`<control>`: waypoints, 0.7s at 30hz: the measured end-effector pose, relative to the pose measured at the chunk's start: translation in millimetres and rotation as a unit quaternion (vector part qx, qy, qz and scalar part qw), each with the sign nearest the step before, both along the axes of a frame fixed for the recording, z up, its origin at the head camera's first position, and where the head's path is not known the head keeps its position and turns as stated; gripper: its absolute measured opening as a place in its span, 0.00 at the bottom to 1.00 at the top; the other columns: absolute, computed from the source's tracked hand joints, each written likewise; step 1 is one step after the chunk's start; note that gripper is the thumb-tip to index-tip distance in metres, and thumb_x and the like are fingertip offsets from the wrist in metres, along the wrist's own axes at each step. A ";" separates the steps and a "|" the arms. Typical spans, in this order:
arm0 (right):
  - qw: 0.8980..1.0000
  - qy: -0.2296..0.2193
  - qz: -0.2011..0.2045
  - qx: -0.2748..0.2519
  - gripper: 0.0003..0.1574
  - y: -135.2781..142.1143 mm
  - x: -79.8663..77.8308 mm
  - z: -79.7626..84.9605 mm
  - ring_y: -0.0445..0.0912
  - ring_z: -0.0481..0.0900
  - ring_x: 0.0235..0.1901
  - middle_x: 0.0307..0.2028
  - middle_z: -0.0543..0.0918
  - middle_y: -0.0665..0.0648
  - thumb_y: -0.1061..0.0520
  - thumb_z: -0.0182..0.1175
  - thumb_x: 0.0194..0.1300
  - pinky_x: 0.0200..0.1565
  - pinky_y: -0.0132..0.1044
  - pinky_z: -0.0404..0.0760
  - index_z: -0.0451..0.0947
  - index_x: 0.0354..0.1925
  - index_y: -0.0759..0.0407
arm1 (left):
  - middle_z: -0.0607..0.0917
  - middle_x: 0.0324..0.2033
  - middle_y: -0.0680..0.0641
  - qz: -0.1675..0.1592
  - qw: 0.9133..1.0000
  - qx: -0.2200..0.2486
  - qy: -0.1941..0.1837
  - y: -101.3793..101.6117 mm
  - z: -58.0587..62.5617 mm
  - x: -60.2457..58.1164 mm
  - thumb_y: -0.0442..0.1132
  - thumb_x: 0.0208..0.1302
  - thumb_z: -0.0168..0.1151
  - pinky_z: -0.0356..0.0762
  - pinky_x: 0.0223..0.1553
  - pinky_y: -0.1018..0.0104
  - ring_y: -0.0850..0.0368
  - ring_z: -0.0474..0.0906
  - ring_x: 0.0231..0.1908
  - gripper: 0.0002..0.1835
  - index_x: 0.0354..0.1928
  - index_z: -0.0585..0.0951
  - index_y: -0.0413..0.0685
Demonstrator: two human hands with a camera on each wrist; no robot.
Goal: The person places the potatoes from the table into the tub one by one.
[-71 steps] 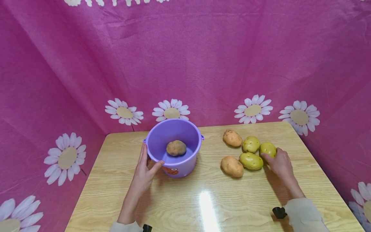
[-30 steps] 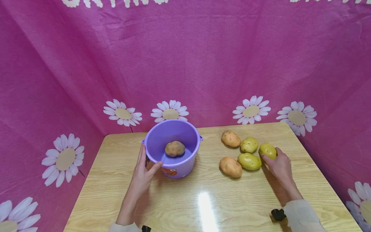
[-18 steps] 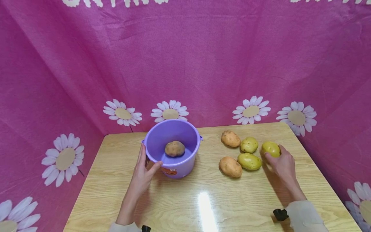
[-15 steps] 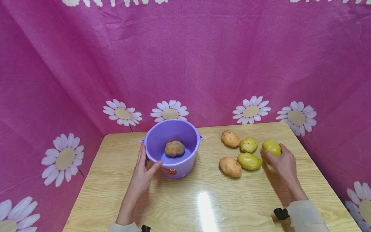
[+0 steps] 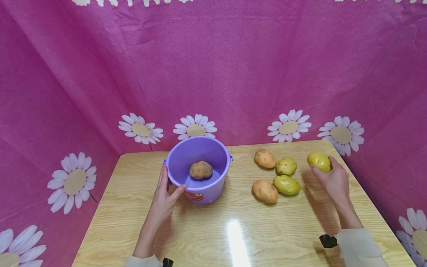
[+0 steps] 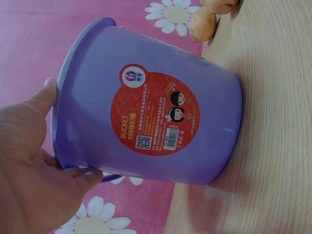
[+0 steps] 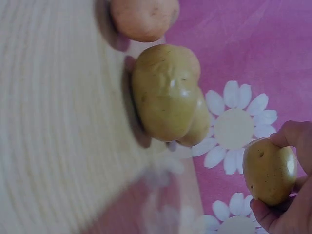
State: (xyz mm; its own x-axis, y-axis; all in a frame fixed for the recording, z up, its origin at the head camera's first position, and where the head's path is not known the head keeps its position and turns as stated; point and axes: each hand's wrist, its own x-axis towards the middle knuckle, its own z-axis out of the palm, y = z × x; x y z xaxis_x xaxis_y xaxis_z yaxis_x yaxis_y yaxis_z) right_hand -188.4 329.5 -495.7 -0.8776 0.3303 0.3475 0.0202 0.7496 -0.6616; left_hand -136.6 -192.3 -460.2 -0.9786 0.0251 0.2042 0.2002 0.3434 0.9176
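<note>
My left hand (image 5: 164, 202) holds the rim of a purple plastic bucket (image 5: 209, 193), thumb at the front and fingers along the left side. A brown potato (image 5: 201, 170) lies inside on the bucket's bottom. In the left wrist view the bucket's red label (image 6: 156, 117) faces the camera. Off to the right, my right hand (image 5: 335, 181) grips a yellow-green potato (image 5: 319, 161) between thumb and fingers. That potato is raised off the table, as the right wrist view also shows. Nearest to it lie two more yellow-green potatoes, one behind (image 5: 286, 165) and one in front (image 5: 287, 185).
Two tan potatoes, a rear one (image 5: 265, 159) and a front one (image 5: 265, 191), lie between the bucket and the yellow-green pair. All rest on a wood-grain table (image 5: 200, 237). Pink cloth (image 5: 233, 74) with daisies stands behind and at both sides of the table.
My right hand has lifted the yellow-green potato from beside the others and carried it up and to the right. My left hand and the bucket have stayed in place.
</note>
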 end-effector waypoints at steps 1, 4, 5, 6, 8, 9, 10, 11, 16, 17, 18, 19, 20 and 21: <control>1.000 0.001 -0.002 0.002 0.36 0.1 -0.1 2.7 0.61 0.75 0.34 0.42 0.80 0.74 0.54 0.69 0.64 0.30 0.44 0.69 0.72 0.61 0.76 | 0.41 0.82 0.39 -0.001 1.000 0.001 0.001 0.1 0.1 -0.1 0.37 0.72 0.66 0.53 0.77 0.53 0.35 0.53 0.76 0.51 0.82 0.40 0.38; 1.000 0.003 -0.005 0.001 0.36 0.3 -0.7 10.2 0.63 0.75 0.35 0.42 0.80 0.74 0.54 0.69 0.64 0.32 0.47 0.69 0.73 0.61 0.76 | 0.41 0.82 0.39 0.000 1.000 0.001 0.002 0.4 0.4 -0.3 0.36 0.72 0.67 0.53 0.77 0.52 0.34 0.54 0.76 0.51 0.82 0.40 0.38; 1.000 0.003 -0.008 0.002 0.37 0.4 -0.7 12.7 0.64 0.75 0.36 0.43 0.80 0.75 0.53 0.69 0.64 0.33 0.49 0.70 0.72 0.62 0.76 | 0.41 0.82 0.39 0.000 1.000 0.000 0.002 0.4 0.5 -0.4 0.36 0.72 0.67 0.53 0.77 0.52 0.34 0.54 0.76 0.51 0.82 0.40 0.38; 1.000 0.004 -0.009 0.002 0.38 0.3 -0.7 15.4 0.65 0.76 0.38 0.45 0.80 0.76 0.53 0.69 0.63 0.34 0.51 0.71 0.72 0.63 0.76 | 0.41 0.82 0.40 0.000 1.000 -0.001 0.001 0.4 0.5 -0.4 0.36 0.72 0.67 0.53 0.77 0.52 0.34 0.54 0.76 0.51 0.82 0.40 0.38; 1.000 0.005 -0.010 0.000 0.40 0.0 -0.8 20.6 0.68 0.76 0.41 0.49 0.80 0.78 0.53 0.68 0.63 0.38 0.57 0.72 0.71 0.64 0.77 | 0.40 0.82 0.39 0.001 1.000 -0.002 0.000 0.5 0.6 -0.5 0.36 0.72 0.67 0.52 0.77 0.52 0.34 0.53 0.76 0.51 0.82 0.40 0.38; 1.000 0.005 -0.012 -0.001 0.40 -0.3 -0.7 23.4 0.69 0.76 0.42 0.49 0.80 0.78 0.53 0.68 0.63 0.39 0.59 0.72 0.71 0.65 0.77 | 0.40 0.82 0.39 0.001 1.000 -0.002 0.000 0.5 0.5 -0.5 0.36 0.72 0.67 0.52 0.77 0.52 0.34 0.53 0.76 0.51 0.82 0.40 0.38; 1.000 0.006 -0.014 0.000 0.41 -0.6 -0.6 26.3 0.70 0.77 0.43 0.50 0.80 0.79 0.53 0.68 0.63 0.40 0.60 0.72 0.71 0.66 0.77 | 0.40 0.82 0.39 0.001 1.000 -0.003 0.000 0.5 0.5 -0.6 0.36 0.72 0.66 0.52 0.77 0.52 0.34 0.53 0.76 0.51 0.82 0.40 0.38; 1.000 0.006 -0.014 0.000 0.42 -0.9 -0.6 29.2 0.70 0.76 0.44 0.51 0.80 0.79 0.52 0.68 0.63 0.41 0.61 0.72 0.70 0.66 0.77 | 0.40 0.82 0.39 0.001 1.000 -0.003 -0.001 0.4 0.5 -0.6 0.36 0.72 0.67 0.52 0.77 0.52 0.34 0.53 0.76 0.51 0.82 0.40 0.38; 1.000 0.005 -0.014 -0.001 0.39 -1.4 0.4 43.0 0.64 0.74 0.38 0.44 0.80 0.74 0.51 0.68 0.65 0.33 0.49 0.69 0.72 0.65 0.74 | 0.41 0.82 0.39 0.001 1.000 0.000 -0.001 1.0 0.5 -0.8 0.36 0.72 0.67 0.52 0.77 0.54 0.34 0.54 0.76 0.52 0.82 0.40 0.37; 1.000 0.003 -0.013 -0.001 0.38 -1.5 0.8 45.1 0.63 0.74 0.37 0.44 0.79 0.73 0.51 0.67 0.65 0.32 0.48 0.68 0.72 0.65 0.73 | 0.40 0.82 0.38 0.001 1.000 0.002 -0.001 1.0 0.4 -0.7 0.35 0.71 0.67 0.52 0.77 0.54 0.34 0.54 0.76 0.52 0.82 0.40 0.37; 1.000 0.003 -0.014 -0.002 0.38 -1.6 1.1 47.0 0.62 0.74 0.36 0.43 0.79 0.72 0.50 0.67 0.65 0.32 0.47 0.67 0.72 0.65 0.72 | 0.40 0.82 0.38 0.000 1.000 0.003 -0.001 1.0 0.4 -0.8 0.35 0.71 0.67 0.52 0.77 0.54 0.34 0.53 0.76 0.52 0.82 0.40 0.36; 1.000 0.003 -0.014 -0.002 0.37 -1.6 1.4 48.4 0.61 0.73 0.36 0.43 0.79 0.72 0.50 0.67 0.65 0.32 0.46 0.67 0.73 0.64 0.72 | 0.40 0.82 0.38 0.000 1.000 0.004 0.000 0.9 0.4 -0.8 0.34 0.71 0.67 0.52 0.77 0.55 0.33 0.53 0.76 0.52 0.82 0.40 0.36; 1.000 0.004 -0.015 -0.003 0.37 -1.7 1.8 49.6 0.61 0.73 0.36 0.43 0.79 0.71 0.50 0.67 0.65 0.32 0.47 0.67 0.73 0.64 0.71 | 0.40 0.82 0.38 -0.001 1.000 0.004 0.001 1.1 0.5 -0.9 0.34 0.71 0.67 0.52 0.76 0.55 0.33 0.53 0.76 0.52 0.82 0.40 0.36; 1.000 0.004 -0.016 -0.003 0.37 -1.7 2.2 50.4 0.61 0.73 0.36 0.43 0.79 0.71 0.50 0.67 0.65 0.32 0.47 0.67 0.73 0.64 0.71 | 0.40 0.82 0.38 -0.001 1.000 0.005 0.002 1.1 0.5 -1.0 0.33 0.71 0.67 0.52 0.76 0.55 0.33 0.53 0.76 0.52 0.81 0.40 0.36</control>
State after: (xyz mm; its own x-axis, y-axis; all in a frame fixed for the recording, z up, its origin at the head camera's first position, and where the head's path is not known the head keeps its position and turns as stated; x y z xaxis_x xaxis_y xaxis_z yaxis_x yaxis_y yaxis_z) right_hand -186.2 327.8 -445.2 -0.8638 0.3597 0.3528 0.0377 0.7444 -0.6667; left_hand -137.6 -191.2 -459.7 -0.9778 0.0251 0.2079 0.2042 0.3332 0.9205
